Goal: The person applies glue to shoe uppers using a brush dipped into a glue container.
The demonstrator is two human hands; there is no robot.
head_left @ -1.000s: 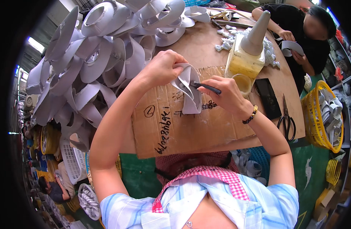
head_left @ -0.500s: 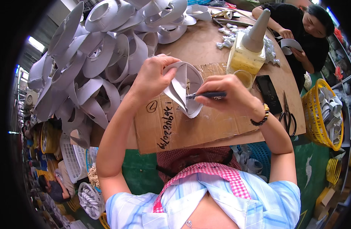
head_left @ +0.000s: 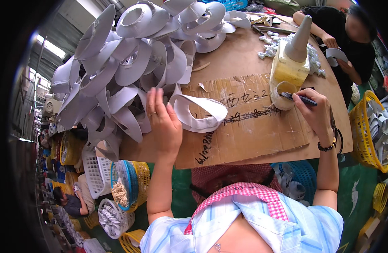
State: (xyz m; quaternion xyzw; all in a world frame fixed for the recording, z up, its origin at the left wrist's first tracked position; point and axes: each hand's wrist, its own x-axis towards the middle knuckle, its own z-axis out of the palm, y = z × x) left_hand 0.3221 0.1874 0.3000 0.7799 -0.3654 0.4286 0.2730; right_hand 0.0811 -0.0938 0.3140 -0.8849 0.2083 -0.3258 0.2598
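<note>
On a cardboard sheet lies a white ring-shaped visor piece, its opening turned up. My left hand is raised at its left side, fingers stretched out, holding nothing. My right hand grips a dark-handled brush. The brush's tip sits at the round mouth of a clear glue bottle with yellowish contents and a grey cone on top. Behind my right hand, dark scissor handles partly show.
A tall heap of white visor pieces fills the table's left side. Crumpled silvery scraps lie behind the bottle. Across the table a co-worker holds a white piece. Yellow baskets stand right; more baskets stand left.
My left hand has let go of the visor piece, which now lies on the cardboard. My right hand has carried the brush from the piece to the bottle's mouth. The view has shifted.
</note>
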